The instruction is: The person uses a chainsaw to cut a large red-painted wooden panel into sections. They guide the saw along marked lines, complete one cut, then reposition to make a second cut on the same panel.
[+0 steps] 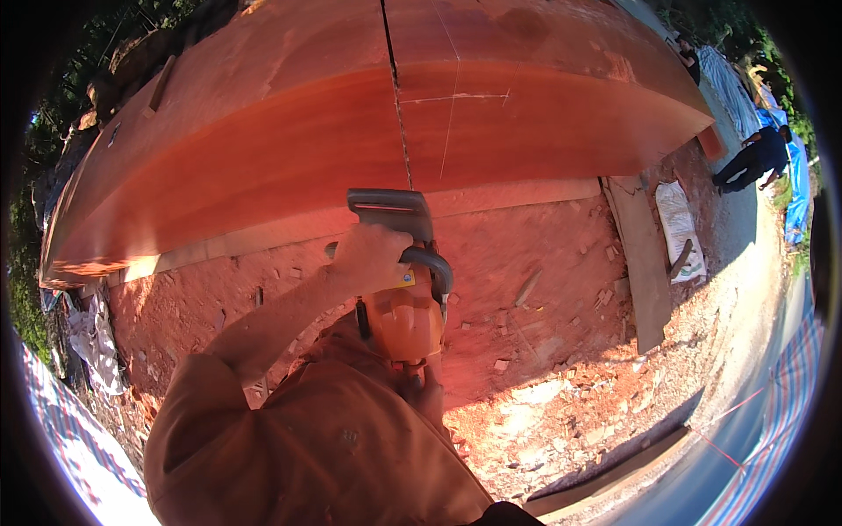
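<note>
An orange chainsaw (405,323) is in front of my body, its dark hand guard (390,210) toward a huge reddish timber block (289,149). My left hand (373,256) is closed around the saw's black front handle. Lower down, my right hand (429,396) grips the rear of the saw, partly hidden by the saw body and my clothing. A narrow dark line (396,88) runs from the guard up the block's side and across its top; how much of the saw's bar lies in it I cannot make out. White marked lines (456,95) show just right of it.
Wood chips and scraps litter the reddish ground (526,289). To the right lie a long plank (638,263) and a white sack (681,230). A person in dark clothes (761,159) stands farther right near blue sheeting (797,197). Striped sheeting (74,430) hangs at lower left.
</note>
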The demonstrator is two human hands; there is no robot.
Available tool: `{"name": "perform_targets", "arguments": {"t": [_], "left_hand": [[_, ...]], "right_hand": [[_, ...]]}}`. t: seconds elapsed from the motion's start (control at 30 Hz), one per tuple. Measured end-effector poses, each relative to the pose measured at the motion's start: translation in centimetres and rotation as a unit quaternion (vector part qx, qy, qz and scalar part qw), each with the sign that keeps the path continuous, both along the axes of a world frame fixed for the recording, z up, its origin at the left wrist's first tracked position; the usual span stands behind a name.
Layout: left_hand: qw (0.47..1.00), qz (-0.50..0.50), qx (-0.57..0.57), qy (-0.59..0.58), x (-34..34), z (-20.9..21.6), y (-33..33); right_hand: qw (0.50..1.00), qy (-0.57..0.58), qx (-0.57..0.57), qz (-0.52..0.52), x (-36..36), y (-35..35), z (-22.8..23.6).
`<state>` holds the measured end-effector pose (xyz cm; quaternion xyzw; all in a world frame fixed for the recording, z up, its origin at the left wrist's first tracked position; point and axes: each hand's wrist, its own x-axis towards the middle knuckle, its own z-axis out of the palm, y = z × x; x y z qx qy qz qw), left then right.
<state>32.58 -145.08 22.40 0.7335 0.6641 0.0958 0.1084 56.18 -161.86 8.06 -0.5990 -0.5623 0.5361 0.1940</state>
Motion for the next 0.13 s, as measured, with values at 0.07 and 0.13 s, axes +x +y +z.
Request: {"name": "perform_targets", "arguments": {"t": [0.07,0.13], "left_hand": [[1.0,0.009,0.002,0.023,-1.2,-0.2,0.9],[0.999,0.02,0.0,0.045,-2.6,-0.5,2.8]], "right_hand": [[1.0,-0.023,-0.01,0.017,-1.2,0.9,0.7],[0.999,0.008,-0.028,0.018,-2.6,2.0,1.3]]}}
